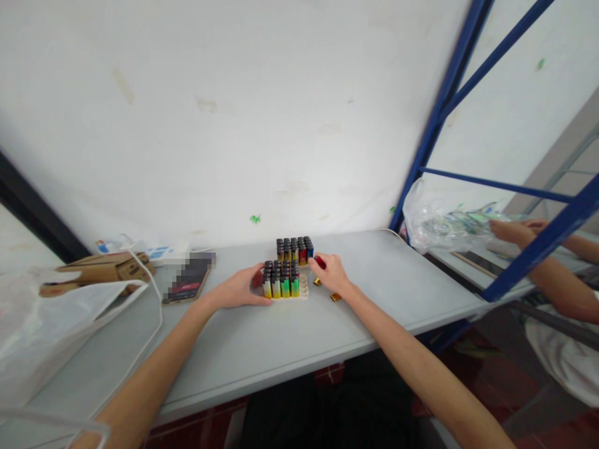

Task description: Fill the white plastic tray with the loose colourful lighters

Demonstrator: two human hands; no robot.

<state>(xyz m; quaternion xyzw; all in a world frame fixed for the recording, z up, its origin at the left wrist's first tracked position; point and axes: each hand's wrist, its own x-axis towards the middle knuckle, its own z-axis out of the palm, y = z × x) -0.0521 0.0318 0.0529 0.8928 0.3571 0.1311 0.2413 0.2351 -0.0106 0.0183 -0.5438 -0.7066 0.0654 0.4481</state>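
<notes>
A white tray [304, 290] on the grey table [262, 349] holds several upright lighters [281, 280] with yellow and green bodies. My left hand [241, 290] rests against the tray's left side, fingers curled on it. My right hand [330, 273] is closed on a red lighter [320, 262] just right of the tray. Two small loose lighters [336, 297] lie on the table by my right wrist. A second block of lighters [294, 249] stands behind the tray.
A phone [187, 284] lies left of the tray, with a cardboard box [100, 269], a white cable [154, 312] and a white plastic bag [42, 330] further left. A blue rack frame [430, 143] stands at right; another person's hand [515, 232] touches a clear bag [444, 224] there.
</notes>
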